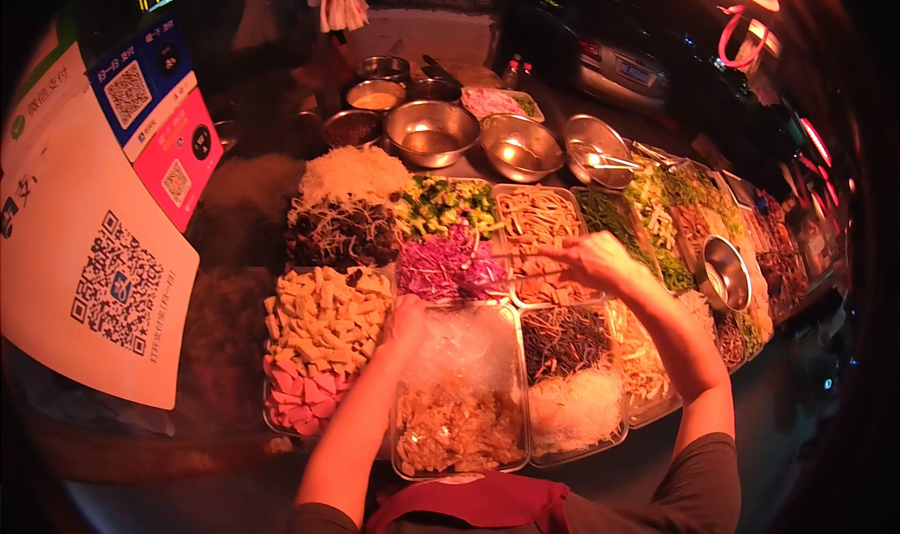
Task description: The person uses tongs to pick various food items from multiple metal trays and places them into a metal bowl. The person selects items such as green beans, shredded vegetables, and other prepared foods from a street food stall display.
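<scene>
A pair of chopsticks is held in my right hand. Their tips spread leftward over the shredded purple cabbage, below chopped green and yellow vegetables. My left hand is closed at the corner between several trays; whatever its fingers hold is hidden. Just right of it is a tray with clear, glassy noodles and brownish pieces. On its left lie yellowish tofu-like strips and pink slices. Beneath my right hand are pale brown strips and flat slices.
Metal bowls line the back, one holding tongs. Another metal bowl sits among trays on the right. Pale noodles and dark fungus-like shreds are heaped at left. A printed code sign stands far left.
</scene>
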`<action>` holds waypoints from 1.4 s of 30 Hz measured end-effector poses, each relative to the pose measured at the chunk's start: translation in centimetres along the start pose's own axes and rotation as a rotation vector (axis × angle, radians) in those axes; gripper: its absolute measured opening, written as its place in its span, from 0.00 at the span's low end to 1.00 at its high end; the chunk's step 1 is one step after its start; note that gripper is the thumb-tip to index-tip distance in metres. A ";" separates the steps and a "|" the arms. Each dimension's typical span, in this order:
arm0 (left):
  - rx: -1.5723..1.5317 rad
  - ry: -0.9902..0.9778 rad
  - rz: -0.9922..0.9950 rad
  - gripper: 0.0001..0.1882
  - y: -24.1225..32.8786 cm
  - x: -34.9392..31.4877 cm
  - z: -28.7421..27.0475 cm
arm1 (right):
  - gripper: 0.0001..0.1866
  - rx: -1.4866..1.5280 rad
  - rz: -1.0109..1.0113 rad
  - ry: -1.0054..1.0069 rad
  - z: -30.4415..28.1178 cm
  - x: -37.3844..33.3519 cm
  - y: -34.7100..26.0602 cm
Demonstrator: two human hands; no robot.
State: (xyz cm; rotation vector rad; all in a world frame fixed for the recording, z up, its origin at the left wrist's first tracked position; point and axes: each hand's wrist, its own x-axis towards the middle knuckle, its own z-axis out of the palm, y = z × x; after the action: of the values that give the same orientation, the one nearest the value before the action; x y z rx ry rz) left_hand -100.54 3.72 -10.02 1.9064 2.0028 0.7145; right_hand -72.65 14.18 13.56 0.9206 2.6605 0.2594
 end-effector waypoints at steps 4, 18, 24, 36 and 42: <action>-0.025 0.004 0.072 0.11 -1.6 -0.3 0.3 | 0.25 -0.077 -0.131 0.100 -2.2 -2.5 1.1; -0.391 0.380 -0.004 0.10 4.2 -8.3 -9.6 | 0.23 -0.079 -0.177 0.134 -0.7 -2.9 1.4; -0.451 0.439 -0.222 0.09 3.4 -16.0 -8.6 | 0.26 -0.027 -0.190 0.001 -1.3 -3.9 0.8; -0.448 0.516 -0.315 0.09 7.2 -24.2 -8.5 | 0.16 -0.136 -0.235 0.087 3.7 -3.0 -1.3; -0.446 0.546 -0.422 0.08 6.7 -27.3 -6.5 | 0.16 -0.080 -0.329 -0.101 1.6 -6.4 -3.9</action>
State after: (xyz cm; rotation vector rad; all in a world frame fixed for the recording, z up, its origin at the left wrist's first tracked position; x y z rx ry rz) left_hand -95.96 -24.27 -4.58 1.0597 2.1834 1.5130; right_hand -69.55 7.24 12.51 0.4478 2.6328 0.2326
